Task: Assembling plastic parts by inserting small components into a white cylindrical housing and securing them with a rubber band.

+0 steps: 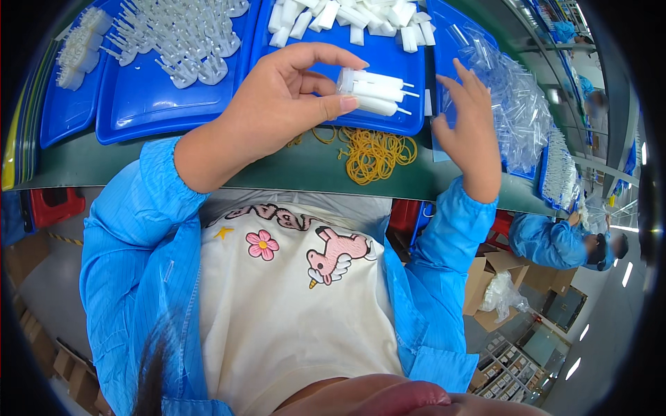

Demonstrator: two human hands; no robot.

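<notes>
Between its thumb and fingers, my left hand (pixel 277 97) grips a pronged white plastic part (pixel 378 93) lying sideways, with white sponge pieces on its rods. The thin rod tips stick out to the right, and the fingers partly hide its base. My right hand (pixel 468 121) is open beside the tray of clear plastic tubes (pixel 510 104), fingers spread and raised. White sponge pieces (pixel 354 17) lie in the blue tray (pixel 409 97) behind the held part. Similar pronged white parts (pixel 184 41) are heaped in another blue tray (pixel 159 107) at the left.
Yellow rubber bands (pixel 374 156) lie tangled on the green table (pixel 257 166) near its front edge. Assembled white pieces (pixel 80 52) sit at far left, and more small white parts (pixel 558 173) at far right. Another person in a blue sleeve (pixel 548 239) works farther right.
</notes>
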